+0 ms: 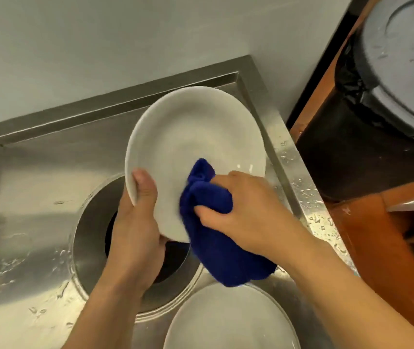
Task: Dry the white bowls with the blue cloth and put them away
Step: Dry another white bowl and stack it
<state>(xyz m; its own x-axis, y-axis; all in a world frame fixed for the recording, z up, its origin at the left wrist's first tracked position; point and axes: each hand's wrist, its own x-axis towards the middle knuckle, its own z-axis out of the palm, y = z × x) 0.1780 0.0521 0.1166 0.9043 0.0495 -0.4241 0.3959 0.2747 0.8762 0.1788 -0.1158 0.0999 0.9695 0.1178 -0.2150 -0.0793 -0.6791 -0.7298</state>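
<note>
Nearest, at the bottom edge, a second white bowl (231,321) lies in the steel sink (25,210), right of the round drain opening (95,222) and just below the hanging tail of the blue cloth (216,238); whether the tail touches its rim cannot be told.

Above it, over the sink, are the 2 hands. The left hand (135,222) is closed on the near-left rim of the held white bowl (191,137), thumb on the inner face, fingers behind. The right hand (248,210) is clenched around a bunch of the cloth and presses it against the bowl's inner face near the bottom. The bowl is tilted up, its hollow facing the person, its far rim reaching toward the sink's back-right corner.

The coming move seems to turn on this: the still-unwiped part of the inner face lies up and away from the right hand, toward the far rim, where small glints near the cloth suggest water. So the cloth probably needs to sweep outward and around while the left hand steadies or turns the rim.

Farther right, beyond the wet sink edge, a dark bin (367,122) with a grey lid (402,46) stands on an orange-brown floor (377,243). No brand, label or writing can be read anywhere.
</note>
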